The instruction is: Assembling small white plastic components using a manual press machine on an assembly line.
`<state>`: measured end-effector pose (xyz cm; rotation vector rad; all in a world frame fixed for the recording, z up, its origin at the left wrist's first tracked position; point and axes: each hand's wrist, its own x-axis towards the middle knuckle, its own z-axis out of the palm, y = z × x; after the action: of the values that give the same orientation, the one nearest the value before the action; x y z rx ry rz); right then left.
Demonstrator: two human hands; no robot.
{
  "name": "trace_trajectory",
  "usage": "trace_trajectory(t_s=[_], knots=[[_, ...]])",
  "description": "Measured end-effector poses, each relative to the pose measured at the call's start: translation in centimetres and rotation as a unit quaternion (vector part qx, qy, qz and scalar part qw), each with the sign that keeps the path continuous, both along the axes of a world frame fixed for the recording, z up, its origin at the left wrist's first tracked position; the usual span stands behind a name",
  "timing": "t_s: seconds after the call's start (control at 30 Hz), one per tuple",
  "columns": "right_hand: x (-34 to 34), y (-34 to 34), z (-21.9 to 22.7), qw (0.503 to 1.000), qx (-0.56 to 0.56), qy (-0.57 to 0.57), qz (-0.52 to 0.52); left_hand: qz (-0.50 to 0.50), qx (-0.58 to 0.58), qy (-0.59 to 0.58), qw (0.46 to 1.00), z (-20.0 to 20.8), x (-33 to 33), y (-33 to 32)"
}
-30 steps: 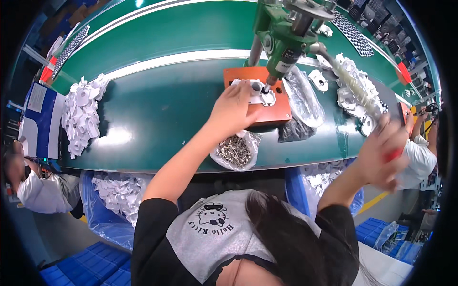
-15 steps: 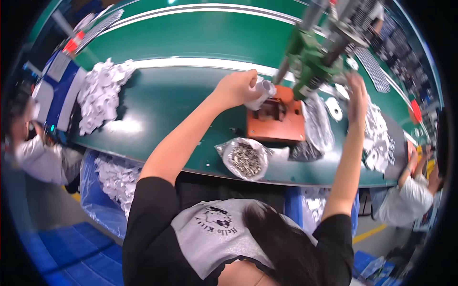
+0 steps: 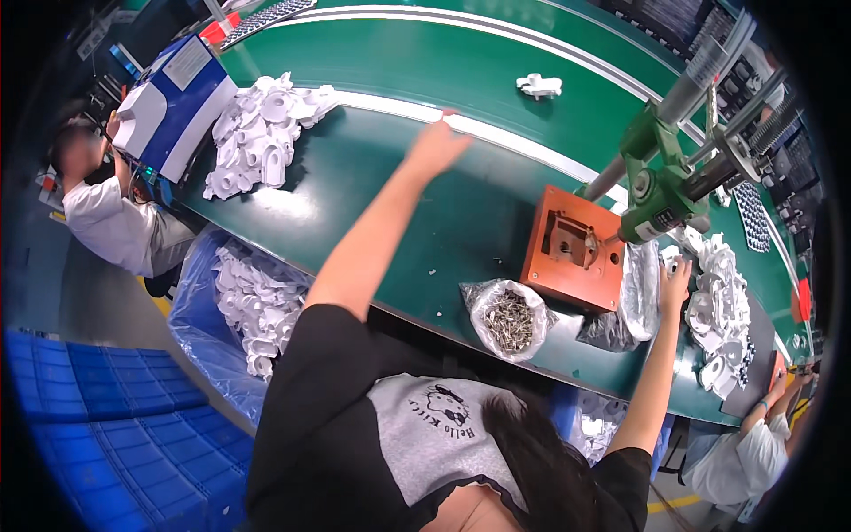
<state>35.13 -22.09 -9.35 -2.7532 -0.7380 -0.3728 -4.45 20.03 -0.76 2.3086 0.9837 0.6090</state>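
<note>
My left hand [image 3: 436, 149] is stretched over the far edge of the green table, a little blurred, its fingers apart and nothing in them. Beyond it on the green conveyor lies a white plastic part [image 3: 540, 86]. At the right, my right hand [image 3: 675, 282] has its fingers closed round another white plastic part [image 3: 671, 255], beside the right-hand pile of white parts [image 3: 720, 306]. Between my hands sits an orange fixture block [image 3: 567, 266] with a recess in its top, which appears to hold no white part. The head of a green press [image 3: 656, 199] stands over its far right side.
An open plastic bag of small metal pins [image 3: 508, 321] lies before the block, with a clear plastic bag [image 3: 639, 293] to its right. Another pile of white parts [image 3: 266, 133] is by a blue-and-white machine [image 3: 175, 102]. Bins stand below; people sit at both sides.
My left hand has let go of the white part it held by the orange block and moved left; a white part now lies on the conveyor. My right hand has come down to the right-hand parts.
</note>
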Motion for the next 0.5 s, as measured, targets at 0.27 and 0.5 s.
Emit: trace_trajectory(t_s=[0.27, 0.5], knots=[[-2.0, -0.6, 3.4, 0.991, 0.096, 0.031, 0.086, 0.399, 0.251, 0.170, 0.866, -3.5, -27.0, 6.4], [-12.7, -2.5, 11.4, 0.857, 0.429, 0.273, 0.078, 0.417, 0.283, 0.108, 0.857, -3.4, -29.3, 4.4]])
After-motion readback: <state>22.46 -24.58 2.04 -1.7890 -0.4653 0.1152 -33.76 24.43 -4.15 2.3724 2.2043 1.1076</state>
